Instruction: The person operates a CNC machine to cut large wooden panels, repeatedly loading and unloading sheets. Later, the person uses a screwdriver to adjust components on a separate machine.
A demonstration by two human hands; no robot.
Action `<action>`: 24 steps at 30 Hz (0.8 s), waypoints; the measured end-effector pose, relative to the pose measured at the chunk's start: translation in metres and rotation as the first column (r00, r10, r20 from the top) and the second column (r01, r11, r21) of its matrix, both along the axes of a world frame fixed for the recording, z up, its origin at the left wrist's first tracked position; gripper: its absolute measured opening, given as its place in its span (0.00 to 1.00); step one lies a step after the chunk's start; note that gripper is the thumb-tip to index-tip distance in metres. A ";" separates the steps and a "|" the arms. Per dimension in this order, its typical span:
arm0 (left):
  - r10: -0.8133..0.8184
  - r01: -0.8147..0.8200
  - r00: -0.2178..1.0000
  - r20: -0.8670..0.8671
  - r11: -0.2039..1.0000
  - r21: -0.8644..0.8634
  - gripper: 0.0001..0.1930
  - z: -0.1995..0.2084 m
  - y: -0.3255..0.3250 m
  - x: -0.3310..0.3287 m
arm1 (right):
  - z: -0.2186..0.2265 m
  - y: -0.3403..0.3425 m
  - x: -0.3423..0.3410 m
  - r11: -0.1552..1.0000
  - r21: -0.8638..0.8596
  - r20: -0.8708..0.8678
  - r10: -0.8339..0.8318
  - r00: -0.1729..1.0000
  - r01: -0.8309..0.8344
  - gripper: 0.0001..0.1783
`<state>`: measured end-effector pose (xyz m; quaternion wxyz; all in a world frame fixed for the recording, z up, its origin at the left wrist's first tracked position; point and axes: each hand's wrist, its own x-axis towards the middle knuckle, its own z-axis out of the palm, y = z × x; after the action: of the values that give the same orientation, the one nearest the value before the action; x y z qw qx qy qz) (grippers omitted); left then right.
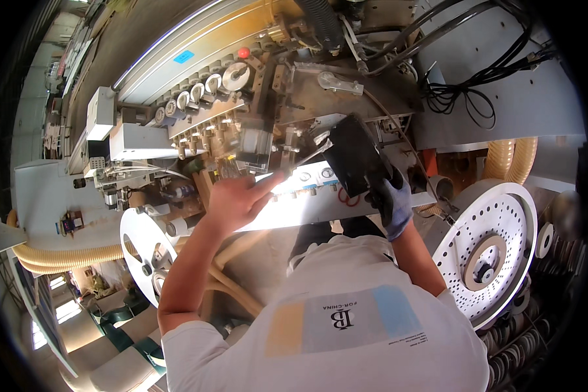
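My bare left hand point(236, 204) reaches over the front of the machine, its forefinger extended. A thin metal rod point(308, 158) runs from its fingertips toward a black rectangular block point(351, 157); the grip on the rod is partly hidden. My right hand point(392, 204), in a grey glove with black fingers, grips the block by its lower right side. The block is tilted and slightly blurred, and its kind cannot be made out. Just left of it stands a clear-covered machine part point(253, 145). Red scissor-like handles point(348, 197) show below the block.
Several rollers point(196, 93) line the machine's back left, near a red knob point(244, 52). Small gauges point(327, 174) sit on the white front panel. A perforated white reel point(487, 258) stands at right and a white spoked reel point(144, 251) at left. Black cables point(467, 88) hang at upper right.
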<state>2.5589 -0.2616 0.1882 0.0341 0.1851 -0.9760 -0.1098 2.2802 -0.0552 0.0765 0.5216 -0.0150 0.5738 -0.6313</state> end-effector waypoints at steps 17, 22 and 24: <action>0.581 -0.475 0.792 0.186 0.396 0.786 0.20 0.001 0.043 0.079 | 0.000 0.001 -0.022 0.975 -0.138 -0.018 -0.176 0.984 0.172 0.18; 0.603 -0.218 0.754 0.261 -0.146 0.965 0.16 -0.011 0.050 0.034 | 0.019 -0.005 0.007 0.996 -0.077 0.008 -0.043 0.999 0.043 0.20; 0.611 -0.197 0.734 0.298 -0.229 0.953 0.13 -0.020 0.053 0.030 | 0.020 -0.005 0.015 0.998 -0.064 0.031 0.017 0.999 -0.015 0.21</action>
<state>2.5886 -0.2084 0.1682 0.0685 0.4462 -0.4442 -0.7739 2.2950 -0.0606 0.0969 0.5347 -0.0261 0.5450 -0.6452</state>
